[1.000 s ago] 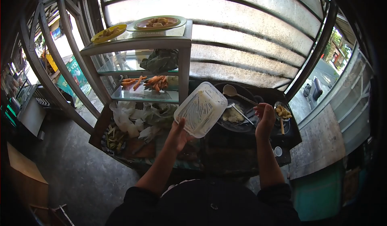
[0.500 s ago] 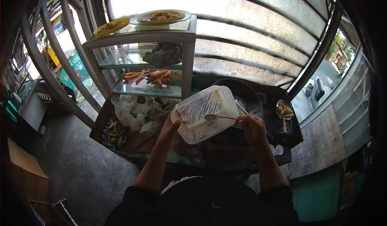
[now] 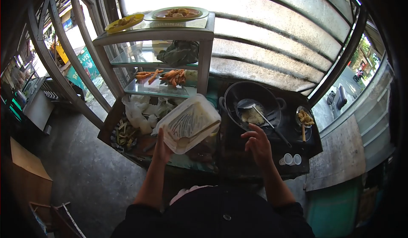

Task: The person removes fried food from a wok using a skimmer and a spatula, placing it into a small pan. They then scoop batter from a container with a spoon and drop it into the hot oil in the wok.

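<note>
My left hand point(image 3: 162, 149) grips the near left side of a white plastic container point(image 3: 191, 112), tilted so its inside shows, smeared with pale residue. A spoon point(image 3: 183, 142) lies inside it, its handle reaching the right rim. My right hand point(image 3: 257, 144) is empty, fingers partly bent and apart, just in front of a black wok point(image 3: 231, 103). In the wok a pale mass of food point(image 3: 253, 116) sits in the bottom. A long-handled spatula point(image 3: 268, 122) rests across the wok, its dark handle over the near right rim.
A strainer with fried pieces point(image 3: 305, 118) lies right of the wok, two white cups point(image 3: 288, 159) nearer me. Plastic bags point(image 3: 140, 112) and a basket of cut pieces point(image 3: 124, 135) are at left. Behind stands a glass case point(image 3: 204, 68) holding carrots point(image 3: 173, 77), with plates of food point(image 3: 178, 14) on top.
The container has moved left and down, away from in front of the wok. My right hand has let go of the spoon, which now lies in the container.
</note>
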The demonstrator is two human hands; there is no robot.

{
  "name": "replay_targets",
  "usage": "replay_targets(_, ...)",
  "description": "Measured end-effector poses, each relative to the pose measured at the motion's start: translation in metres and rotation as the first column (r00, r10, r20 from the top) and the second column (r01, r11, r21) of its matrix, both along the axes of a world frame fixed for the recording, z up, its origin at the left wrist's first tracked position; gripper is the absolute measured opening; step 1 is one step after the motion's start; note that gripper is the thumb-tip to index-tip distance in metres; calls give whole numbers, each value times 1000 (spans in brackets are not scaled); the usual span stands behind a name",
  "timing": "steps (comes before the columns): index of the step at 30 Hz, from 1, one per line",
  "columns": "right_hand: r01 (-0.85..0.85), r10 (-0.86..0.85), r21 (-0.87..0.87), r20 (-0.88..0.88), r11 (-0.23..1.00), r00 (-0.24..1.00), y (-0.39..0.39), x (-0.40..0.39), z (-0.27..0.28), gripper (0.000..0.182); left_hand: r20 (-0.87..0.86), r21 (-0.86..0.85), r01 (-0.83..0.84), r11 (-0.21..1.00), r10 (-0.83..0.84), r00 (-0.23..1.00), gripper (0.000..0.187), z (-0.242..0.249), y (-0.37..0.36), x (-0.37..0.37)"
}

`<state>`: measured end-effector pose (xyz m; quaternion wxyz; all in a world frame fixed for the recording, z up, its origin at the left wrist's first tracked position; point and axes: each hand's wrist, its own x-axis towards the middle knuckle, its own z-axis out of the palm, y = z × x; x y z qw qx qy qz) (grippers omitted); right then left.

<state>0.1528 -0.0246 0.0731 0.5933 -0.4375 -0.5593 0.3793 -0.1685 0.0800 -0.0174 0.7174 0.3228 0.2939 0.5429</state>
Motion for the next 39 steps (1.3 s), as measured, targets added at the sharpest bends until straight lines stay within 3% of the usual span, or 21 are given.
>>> replay_targets(1, -1, 1, -2, -3, 1000, 1000, -4, 10, -3, 41, -3, -2, -1, 1000, 1, 1000, 85, -5, -9, -11)
replay_targets(3, 160, -163, -66, -38, 985, 986, -12, 33, -11, 36, -88, -203, -89, 975, 72, 993, 86, -18, -33, -31)
replay_targets(4, 161, -165, -69, -41, 984, 985, -16, 44, -17, 36, -93, -206, -88, 975, 70, 993, 86, -35, -43, -39)
replay_targets(6, 320, -328, -114, -55, 940, 943, -25, 67, -28, 34, -99, -416, -211, 885, 187, 977, 89, -79, -59, -48)
replay_targets(10, 430, -441, -153, -50, 890, 896, -37, 101, -29, 32, -145, -490, -273, 828, 232, 962, 94, -112, -81, -27)
replay_targets(14, 560, -561, -130, 37, 818, 827, -33, 145, -37, 29, -31, -567, -211, 796, 236, 971, 87, -156, -67, -16)
replay_targets(16, 574, -539, -44, 288, 818, 791, -26, 177, -51, 32, 57, -572, -142, 808, 212, 976, 77, -194, -53, -17)
replay_targets(17, 572, -539, -45, 286, 819, 793, -27, 181, -51, 32, 55, -571, -144, 808, 213, 975, 77, -197, -51, -11)
replay_targets(18, 673, -483, -9, 690, 739, 540, -28, 184, -49, 38, -29, -608, -228, 760, 265, 964, 71, -200, -48, -4)
replay_targets(19, 741, -305, 81, 937, 666, 171, -29, 189, -48, 44, -115, -635, -311, 708, 311, 943, 65, -202, -44, 2)
replay_targets(20, 743, -309, 82, 935, 664, 173, -28, 192, -50, 44, -117, -630, -311, 711, 309, 944, 65, -204, -40, 7)
replay_targets(22, 809, -39, -57, 994, 586, 98, -27, 197, -59, 57, -150, -704, -441, 557, 490, 859, 68, -220, -37, 12)
replay_targets(23, 790, 7, -69, 997, 609, 82, -27, 202, -65, 60, -153, -702, -442, 559, 487, 860, 68, -221, -40, 14)
replay_targets(24, 791, 5, -70, 996, 608, 84, -26, 204, -66, 60, -84, -734, -428, 527, 555, 827, 66, -213, -46, 17)
replay_targets(26, 770, 190, -257, 966, 584, 178, -22, 209, -67, 61, -21, -768, -411, 492, 623, 782, 64, -201, -61, 29)
replay_targets(28, 743, 108, -195, 980, 640, 165, -17, 225, -88, 52, -94, -775, -470, 423, 657, 748, 62, -194, -74, 42)
replay_targets(31, 660, -48, -183, 948, 729, 316, -11, 242, -104, 33, -187, -793, -508, 337, 659, 728, 58, -192, -98, 70)
replay_targets(35, 615, -57, -191, 931, 765, 359, -9, 271, -110, 33, -203, -832, -475, 286, 640, 741, 55, -198, -123, 108)
replay_targets(37, 577, -101, -274, 840, 769, 533, -7, 287, -105, 34, -203, -840, -459, 289, 618, 759, 51, -200, -131, 126)
replay_targets(39, 535, -124, -279, 792, 797, 598, -6, 306, -98, 34, -208, -834, -471, 287, 626, 751, 49, -197, -136, 142)
